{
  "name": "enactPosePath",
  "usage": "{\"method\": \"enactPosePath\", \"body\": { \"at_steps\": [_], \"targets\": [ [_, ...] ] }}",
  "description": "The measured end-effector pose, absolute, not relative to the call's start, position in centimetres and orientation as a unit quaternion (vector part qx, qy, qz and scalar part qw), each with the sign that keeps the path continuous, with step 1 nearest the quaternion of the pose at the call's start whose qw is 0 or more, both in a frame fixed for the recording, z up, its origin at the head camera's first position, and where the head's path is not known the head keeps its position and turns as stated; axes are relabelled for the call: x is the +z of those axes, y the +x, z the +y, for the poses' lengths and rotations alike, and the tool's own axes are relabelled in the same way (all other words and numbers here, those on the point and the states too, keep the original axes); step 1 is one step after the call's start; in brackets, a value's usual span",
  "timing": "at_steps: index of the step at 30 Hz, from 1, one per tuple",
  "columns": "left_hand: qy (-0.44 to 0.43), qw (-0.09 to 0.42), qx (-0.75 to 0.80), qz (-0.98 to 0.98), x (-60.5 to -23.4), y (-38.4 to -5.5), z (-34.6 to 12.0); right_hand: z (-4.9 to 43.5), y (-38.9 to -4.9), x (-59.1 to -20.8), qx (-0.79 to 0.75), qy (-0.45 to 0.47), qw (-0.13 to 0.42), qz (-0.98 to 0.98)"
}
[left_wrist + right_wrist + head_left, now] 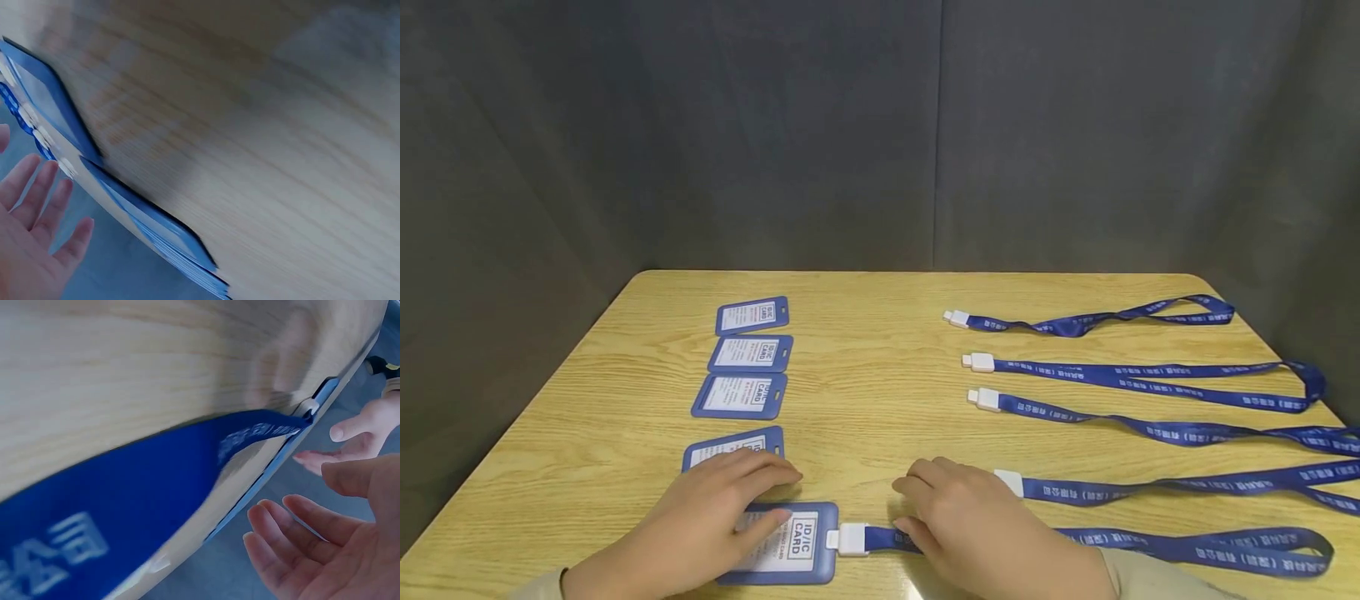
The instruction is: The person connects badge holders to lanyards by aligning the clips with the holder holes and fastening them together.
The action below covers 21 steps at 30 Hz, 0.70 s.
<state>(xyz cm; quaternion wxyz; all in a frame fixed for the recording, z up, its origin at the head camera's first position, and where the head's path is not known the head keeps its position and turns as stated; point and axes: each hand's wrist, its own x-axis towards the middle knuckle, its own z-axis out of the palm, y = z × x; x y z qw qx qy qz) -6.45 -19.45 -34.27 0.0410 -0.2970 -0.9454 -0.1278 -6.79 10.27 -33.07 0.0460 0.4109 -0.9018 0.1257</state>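
In the head view a blue-framed ID card holder lies at the table's front, its slot end joined to the white clip of a blue lanyard. My left hand is over this holder and covers its left part. The left wrist view shows the same hand with fingers spread and nothing held. Over the strap near the clip is my right hand, hiding a stretch of it. Its fingers are loosely bent and apart from the strap in the right wrist view.
Several other card holders lie in a column on the left of the wooden table. Several blue lanyards with white clips stretch across the right side, some reaching past the view's edge. A dark grey curtain hangs behind.
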Motion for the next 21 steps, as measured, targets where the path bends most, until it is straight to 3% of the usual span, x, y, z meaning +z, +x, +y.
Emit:
{"method": "enactPosePath", "body": {
  "at_steps": [8, 21],
  "targets": [
    [-0.287, 0.087, -0.120, -0.946, -34.7, -7.2, -20.6, 12.3, -6.8, -33.2, 0.130, 0.382, 0.065, -0.912],
    [-0.247, 0.098, -0.122, -0.956, -34.8, -8.0, -22.2, 15.4, -7.0, -33.2, 0.114, 0.357, 0.130, -0.918]
  ]
}}
